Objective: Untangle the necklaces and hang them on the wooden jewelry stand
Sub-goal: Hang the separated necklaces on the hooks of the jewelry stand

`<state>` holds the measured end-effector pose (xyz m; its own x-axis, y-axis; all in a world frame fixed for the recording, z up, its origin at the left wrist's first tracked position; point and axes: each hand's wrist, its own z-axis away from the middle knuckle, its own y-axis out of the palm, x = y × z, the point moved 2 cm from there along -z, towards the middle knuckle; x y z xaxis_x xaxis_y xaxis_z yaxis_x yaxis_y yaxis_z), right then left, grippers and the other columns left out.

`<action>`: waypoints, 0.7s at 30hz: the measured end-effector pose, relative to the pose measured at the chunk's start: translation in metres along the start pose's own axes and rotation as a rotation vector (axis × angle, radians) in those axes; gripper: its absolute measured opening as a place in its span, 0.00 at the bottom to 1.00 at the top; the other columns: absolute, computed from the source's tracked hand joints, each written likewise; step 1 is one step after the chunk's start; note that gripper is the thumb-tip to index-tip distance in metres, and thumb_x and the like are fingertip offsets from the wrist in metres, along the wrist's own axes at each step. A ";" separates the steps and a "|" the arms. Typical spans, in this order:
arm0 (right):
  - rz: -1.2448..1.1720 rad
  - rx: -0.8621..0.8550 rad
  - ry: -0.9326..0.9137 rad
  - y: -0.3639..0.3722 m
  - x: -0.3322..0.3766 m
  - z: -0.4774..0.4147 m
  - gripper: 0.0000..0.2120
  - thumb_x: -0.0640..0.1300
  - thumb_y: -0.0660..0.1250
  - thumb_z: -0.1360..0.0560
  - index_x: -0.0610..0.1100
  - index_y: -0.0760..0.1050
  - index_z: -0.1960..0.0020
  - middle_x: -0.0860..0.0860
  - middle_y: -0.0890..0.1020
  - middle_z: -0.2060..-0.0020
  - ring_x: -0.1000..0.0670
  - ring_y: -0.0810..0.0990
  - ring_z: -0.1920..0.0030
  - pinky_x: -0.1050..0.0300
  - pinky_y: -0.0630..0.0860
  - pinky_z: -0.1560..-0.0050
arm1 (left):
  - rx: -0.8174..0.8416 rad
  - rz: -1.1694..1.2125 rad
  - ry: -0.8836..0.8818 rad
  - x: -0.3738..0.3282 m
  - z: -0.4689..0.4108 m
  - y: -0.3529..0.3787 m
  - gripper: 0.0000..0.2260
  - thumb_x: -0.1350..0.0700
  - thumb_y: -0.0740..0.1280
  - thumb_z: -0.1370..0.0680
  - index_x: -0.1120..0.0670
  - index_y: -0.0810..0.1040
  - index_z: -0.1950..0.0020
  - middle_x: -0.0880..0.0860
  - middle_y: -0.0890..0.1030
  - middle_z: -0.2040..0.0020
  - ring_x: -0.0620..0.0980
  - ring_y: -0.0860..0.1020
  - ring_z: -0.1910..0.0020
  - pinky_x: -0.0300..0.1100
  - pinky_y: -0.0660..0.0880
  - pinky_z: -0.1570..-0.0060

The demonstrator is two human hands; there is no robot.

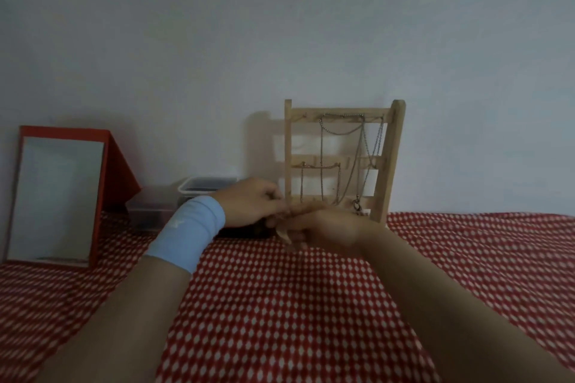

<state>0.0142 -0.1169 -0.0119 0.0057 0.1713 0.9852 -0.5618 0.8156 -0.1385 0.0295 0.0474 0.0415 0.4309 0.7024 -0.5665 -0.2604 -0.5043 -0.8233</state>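
A wooden jewelry stand (pixel 392 149) stands upright against the wall on the red checked cloth. Several thin chains (pixel 361 152) hang from its top and middle bars, some crossing one another. My left hand (pixel 249 204), with a light blue wristband, and my right hand (pixel 323 225) meet just in front of the stand's lower left corner. Their fingertips are pinched together. Something small and pale shows under the right hand's fingers; whether a chain runs between the hands is too blurred to tell.
A red-framed mirror (pixel 56 196) leans at the left. Clear plastic boxes (pixel 205 188) sit behind my left hand, and a dark object (pixel 245 232) lies under it. Red and white checked cloth (pixel 311 305) covers the surface.
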 end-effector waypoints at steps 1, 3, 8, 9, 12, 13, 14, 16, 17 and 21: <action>-0.009 -0.006 0.010 -0.004 0.005 0.003 0.11 0.39 0.62 0.18 0.38 0.80 0.41 0.44 0.71 0.62 0.48 0.71 0.63 0.53 0.78 0.53 | -0.009 -0.012 0.013 -0.005 0.000 -0.008 0.09 0.49 0.65 0.21 0.53 0.82 0.50 0.45 0.82 0.61 0.35 0.75 0.68 0.34 0.68 0.64; 0.093 -0.102 0.031 -0.014 0.016 0.010 0.10 0.41 0.62 0.17 0.40 0.82 0.47 0.47 0.69 0.65 0.50 0.67 0.67 0.55 0.75 0.62 | 0.003 -0.070 0.020 -0.010 -0.002 -0.019 0.11 0.49 0.65 0.21 0.54 0.83 0.49 0.50 0.84 0.57 0.39 0.76 0.65 0.37 0.71 0.61; 0.370 -0.299 0.016 -0.038 0.050 0.035 0.10 0.45 0.66 0.18 0.39 0.82 0.47 0.51 0.70 0.70 0.54 0.65 0.73 0.60 0.61 0.73 | -0.028 -0.171 0.063 -0.027 -0.004 -0.037 0.15 0.52 0.62 0.18 0.51 0.82 0.62 0.50 0.79 0.63 0.43 0.72 0.65 0.36 0.70 0.61; 0.421 -0.335 0.015 -0.042 0.056 0.039 0.10 0.45 0.66 0.18 0.39 0.82 0.49 0.51 0.72 0.70 0.54 0.65 0.73 0.59 0.62 0.74 | -0.041 -0.166 0.069 -0.030 -0.005 -0.039 0.15 0.52 0.62 0.18 0.50 0.81 0.62 0.45 0.77 0.62 0.40 0.72 0.64 0.33 0.68 0.61; 0.604 -0.457 -0.001 -0.053 0.076 0.051 0.10 0.50 0.66 0.18 0.48 0.83 0.53 0.54 0.75 0.69 0.55 0.69 0.73 0.60 0.67 0.72 | -0.045 -0.158 0.088 -0.038 -0.010 -0.046 0.11 0.51 0.62 0.18 0.51 0.84 0.51 0.46 0.78 0.51 0.44 0.75 0.50 0.38 0.68 0.47; 0.650 -0.505 -0.026 -0.056 0.084 0.054 0.10 0.50 0.66 0.18 0.50 0.83 0.54 0.53 0.76 0.68 0.55 0.70 0.71 0.62 0.68 0.70 | -0.072 -0.152 0.093 -0.040 -0.013 -0.048 0.11 0.52 0.63 0.19 0.52 0.84 0.50 0.46 0.79 0.50 0.45 0.76 0.48 0.39 0.68 0.47; 0.690 -0.560 -0.061 -0.058 0.091 0.056 0.10 0.51 0.66 0.18 0.50 0.83 0.55 0.53 0.78 0.67 0.55 0.71 0.70 0.62 0.69 0.68 | -0.132 -0.136 0.106 -0.042 -0.017 -0.051 0.11 0.53 0.63 0.19 0.52 0.85 0.50 0.46 0.80 0.51 0.46 0.76 0.49 0.39 0.69 0.49; 0.758 -0.697 -0.133 -0.066 0.103 0.057 0.10 0.50 0.66 0.18 0.50 0.82 0.55 0.51 0.80 0.65 0.56 0.73 0.68 0.61 0.73 0.63 | -0.320 -0.074 0.124 -0.047 -0.025 -0.059 0.11 0.53 0.63 0.20 0.52 0.85 0.55 0.46 0.79 0.60 0.48 0.76 0.57 0.38 0.68 0.59; 0.781 -0.772 -0.163 -0.071 0.108 0.057 0.10 0.49 0.65 0.18 0.47 0.82 0.54 0.51 0.80 0.66 0.56 0.73 0.68 0.59 0.76 0.58 | -0.415 -0.052 0.118 -0.051 -0.029 -0.062 0.12 0.52 0.64 0.20 0.52 0.84 0.58 0.47 0.78 0.64 0.48 0.75 0.62 0.38 0.66 0.64; 0.841 -1.062 -0.277 -0.083 0.127 0.050 0.11 0.49 0.64 0.17 0.45 0.81 0.52 0.48 0.82 0.66 0.52 0.78 0.67 0.58 0.74 0.55 | -0.619 -0.040 0.095 -0.063 -0.046 -0.068 0.16 0.50 0.63 0.21 0.53 0.81 0.66 0.50 0.78 0.69 0.48 0.75 0.69 0.37 0.67 0.69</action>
<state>0.0200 -0.1906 0.1299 -0.2507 0.8049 0.5378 0.5798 0.5698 -0.5824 0.0594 0.0146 0.1351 0.5126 0.6931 -0.5068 0.2941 -0.6963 -0.6548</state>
